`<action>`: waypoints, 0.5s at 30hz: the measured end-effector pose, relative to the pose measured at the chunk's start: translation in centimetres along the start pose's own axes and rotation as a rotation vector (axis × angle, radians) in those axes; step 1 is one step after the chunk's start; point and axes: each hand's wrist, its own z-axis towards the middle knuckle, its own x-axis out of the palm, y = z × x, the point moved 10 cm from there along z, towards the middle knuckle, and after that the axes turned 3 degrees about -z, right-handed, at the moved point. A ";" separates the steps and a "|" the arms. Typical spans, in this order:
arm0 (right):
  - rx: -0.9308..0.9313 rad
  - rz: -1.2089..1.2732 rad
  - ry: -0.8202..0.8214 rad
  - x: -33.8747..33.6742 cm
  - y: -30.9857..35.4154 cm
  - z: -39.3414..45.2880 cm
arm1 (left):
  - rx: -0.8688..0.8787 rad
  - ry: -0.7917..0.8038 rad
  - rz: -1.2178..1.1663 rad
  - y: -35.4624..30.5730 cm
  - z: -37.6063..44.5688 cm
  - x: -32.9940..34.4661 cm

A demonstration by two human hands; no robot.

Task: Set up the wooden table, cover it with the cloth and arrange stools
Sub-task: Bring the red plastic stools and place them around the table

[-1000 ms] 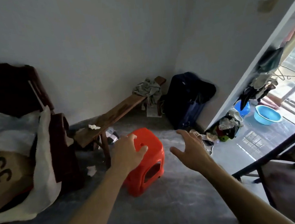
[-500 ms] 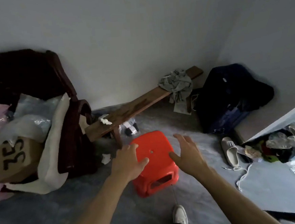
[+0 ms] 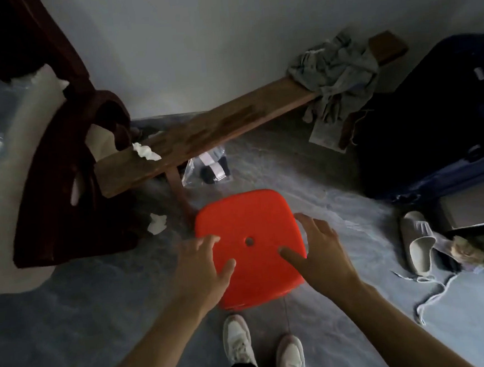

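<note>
A red plastic stool (image 3: 248,226) with a small hole in its seat stands on the grey floor right in front of my feet. My left hand (image 3: 202,269) hovers over the seat's left edge, fingers spread, holding nothing. My right hand (image 3: 320,254) is over the seat's right edge, also open, thumb pointing inward across the seat. Whether either hand touches the stool I cannot tell. A long wooden bench (image 3: 216,127) runs along the wall behind the stool, with a crumpled grey cloth (image 3: 334,71) piled on its right end.
A dark wooden armchair (image 3: 66,179) with white plastic wrapping stands at the left. A dark suitcase (image 3: 438,121) lies at the right. A pale shoe (image 3: 417,242) with loose laces, a clear bag (image 3: 210,168) under the bench and paper scraps (image 3: 157,223) litter the floor.
The view has tilted down and closed in on the stool. Both hands have dropped lower over the seat, and my two shoes now show below it.
</note>
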 end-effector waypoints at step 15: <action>0.153 -0.083 0.124 13.7 -7.1 12.2 | -0.192 0.167 -0.070 11.7 8.4 12.3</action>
